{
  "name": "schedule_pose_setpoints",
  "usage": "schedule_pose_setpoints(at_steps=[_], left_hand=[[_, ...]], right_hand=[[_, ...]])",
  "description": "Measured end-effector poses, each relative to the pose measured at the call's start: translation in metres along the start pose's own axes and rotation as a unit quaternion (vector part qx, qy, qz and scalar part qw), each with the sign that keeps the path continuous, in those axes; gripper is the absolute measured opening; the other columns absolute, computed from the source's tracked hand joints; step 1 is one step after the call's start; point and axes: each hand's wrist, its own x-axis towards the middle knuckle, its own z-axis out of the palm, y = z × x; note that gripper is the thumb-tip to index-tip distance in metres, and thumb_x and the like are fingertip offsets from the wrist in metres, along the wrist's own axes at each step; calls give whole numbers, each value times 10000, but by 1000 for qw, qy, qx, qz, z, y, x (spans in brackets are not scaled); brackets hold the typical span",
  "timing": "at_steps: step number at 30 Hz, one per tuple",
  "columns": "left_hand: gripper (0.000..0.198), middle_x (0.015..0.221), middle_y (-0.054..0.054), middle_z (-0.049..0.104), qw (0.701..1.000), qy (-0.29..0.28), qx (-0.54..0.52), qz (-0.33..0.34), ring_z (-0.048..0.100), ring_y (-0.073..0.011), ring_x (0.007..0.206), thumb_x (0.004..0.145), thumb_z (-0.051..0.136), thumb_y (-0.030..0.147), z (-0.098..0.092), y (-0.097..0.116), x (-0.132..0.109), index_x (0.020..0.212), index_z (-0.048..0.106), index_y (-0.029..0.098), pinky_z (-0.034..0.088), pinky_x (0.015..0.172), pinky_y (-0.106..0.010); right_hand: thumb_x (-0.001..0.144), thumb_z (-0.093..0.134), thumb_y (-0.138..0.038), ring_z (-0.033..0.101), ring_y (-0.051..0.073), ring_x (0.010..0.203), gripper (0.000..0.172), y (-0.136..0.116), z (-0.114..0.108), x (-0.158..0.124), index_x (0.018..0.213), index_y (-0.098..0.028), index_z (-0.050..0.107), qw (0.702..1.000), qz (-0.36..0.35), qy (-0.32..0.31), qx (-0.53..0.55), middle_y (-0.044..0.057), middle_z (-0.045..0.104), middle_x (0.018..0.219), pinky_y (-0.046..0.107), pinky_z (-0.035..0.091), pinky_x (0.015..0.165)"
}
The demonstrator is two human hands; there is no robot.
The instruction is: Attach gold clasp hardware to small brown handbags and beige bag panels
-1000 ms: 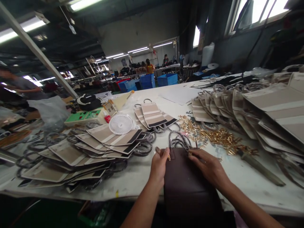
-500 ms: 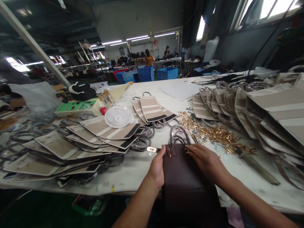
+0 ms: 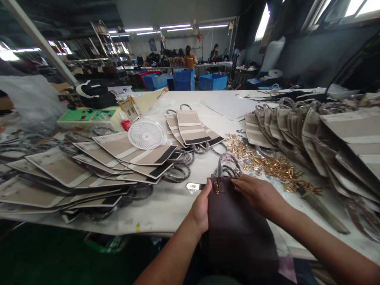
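A dark brown leather bag panel (image 3: pixel 234 221) hangs over the table's front edge, its top lying towards the table. Plastic-wrapped handles (image 3: pixel 228 163) rise from its far end, and a gold metal fitting (image 3: pixel 217 187) sits at the left handle's base. My left hand (image 3: pixel 202 209) grips the panel's left edge, thumb on top. Beside that thumb a strap with a pale metal end plate (image 3: pixel 194 186) sticks out to the left. My right hand (image 3: pixel 258 194) is closed at the upper right corner, fingers together; its fingertips cover the spot by the right handle's base.
Beige-lined bag panels (image 3: pixel 109 158) lie stacked at left, with more panels (image 3: pixel 276 126) at right. A white fan (image 3: pixel 145 133) rests on the left stack. Loose gold fittings (image 3: pixel 273 168) and a sheathed-looking tool (image 3: pixel 325 211) lie right of my hands. A green-fronted machine (image 3: pixel 89 115) stands behind.
The view has tilted down and shifted slightly. My right fingertips now cover the small gold piece that showed beside them before. My left hand keeps its grip on the panel.
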Motion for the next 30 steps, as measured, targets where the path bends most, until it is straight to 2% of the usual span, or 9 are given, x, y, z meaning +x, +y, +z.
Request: schedule_pose_setpoints(at_steps=[4, 9, 14, 18, 23, 26, 30], left_hand=[[715, 1204, -224, 752, 1000, -13, -13, 14, 702, -383, 1176, 992, 497, 665, 1, -1, 2, 1397, 640, 93, 420, 1146, -537], [687, 1166, -218, 764, 1000, 9, -22, 17, 718, -376, 1142, 1006, 485, 638, 2, -2, 2, 1388, 649, 91, 442, 1128, -529], [688, 1143, -212, 772, 999, 39, -25, 11, 724, -373, 1130, 1003, 493, 642, 3, -3, 2, 1383, 653, 91, 460, 1113, -526], [670, 1142, -209, 774, 998, 55, -24, 21, 726, -369, 1127, 1000, 518, 627, 4, -4, 3, 1383, 653, 93, 456, 1121, -529], [686, 1146, -212, 772, 998, 55, -29, 20, 720, -375, 1139, 998, 514, 633, 5, -5, 4, 1387, 648, 83, 454, 1124, -536], [723, 1150, -216, 770, 998, 56, -37, 14, 714, -388, 1149, 981, 515, 662, 6, -6, 4, 1384, 649, 77, 455, 1121, -544], [726, 1142, -216, 772, 997, 64, -33, 22, 712, -397, 1147, 969, 538, 666, 7, -8, 3, 1377, 657, 78, 461, 1112, -548]], right_hand=[[1074, 452, -231, 710, 238, 892, 304, 7, -3, 4, 1270, -212, 684, 999, -31, -32, -6, 122, 720, 1110, 336, 571, 762], [1071, 452, -239, 708, 232, 899, 312, 12, -8, 5, 1293, -220, 671, 997, -29, -60, 37, 104, 713, 1062, 330, 572, 782], [1059, 471, -236, 717, 245, 953, 303, 8, -8, 6, 1262, -221, 696, 997, -10, -51, 50, 112, 719, 1129, 350, 580, 825], [1035, 508, -221, 728, 246, 946, 287, 7, -6, 8, 1218, -227, 729, 998, -4, -49, 34, 109, 737, 1109, 341, 581, 813], [1025, 532, -185, 735, 232, 903, 271, 7, -6, 8, 1194, -232, 738, 998, -10, -65, 0, 96, 755, 1095, 310, 572, 768], [1027, 512, -173, 732, 240, 914, 303, 6, -7, 7, 1253, -208, 710, 996, -32, -77, -10, 116, 748, 1139, 323, 578, 775], [1042, 486, -188, 731, 228, 905, 315, 3, -5, 4, 1248, -213, 722, 999, -19, -51, -3, 107, 757, 1105, 317, 581, 768]])
